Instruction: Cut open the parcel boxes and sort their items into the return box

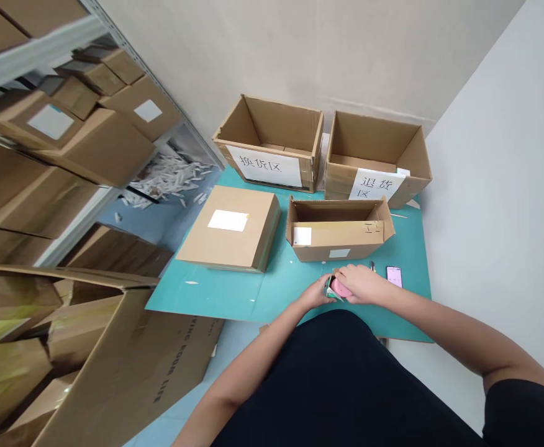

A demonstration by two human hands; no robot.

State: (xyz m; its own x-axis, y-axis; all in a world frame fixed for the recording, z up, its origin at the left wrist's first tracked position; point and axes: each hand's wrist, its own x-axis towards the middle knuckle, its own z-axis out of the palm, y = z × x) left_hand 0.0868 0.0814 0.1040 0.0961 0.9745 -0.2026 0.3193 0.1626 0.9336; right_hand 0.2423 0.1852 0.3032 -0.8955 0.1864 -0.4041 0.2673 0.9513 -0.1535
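Close to the table's front edge, my left hand [316,294] is closed around a small green and white box [330,292]. My right hand [358,282] grips a pink object [341,288] at the mouth of that box; its exact kind is hard to make out. Part of the pink object sits inside the box and my fingers cover some of it. Just beyond both hands stands an open cardboard carton [341,253] with a narrower cardboard box [341,233] in it.
A closed carton [230,245] lies left on the green tabletop [225,295]. Two open cartons with handwritten signs, the left one [267,166] and the right one [377,181], stand along the wall. A phone [394,276] lies at right. Shelves of boxes [104,146] and a big carton [160,354] flank the left side.
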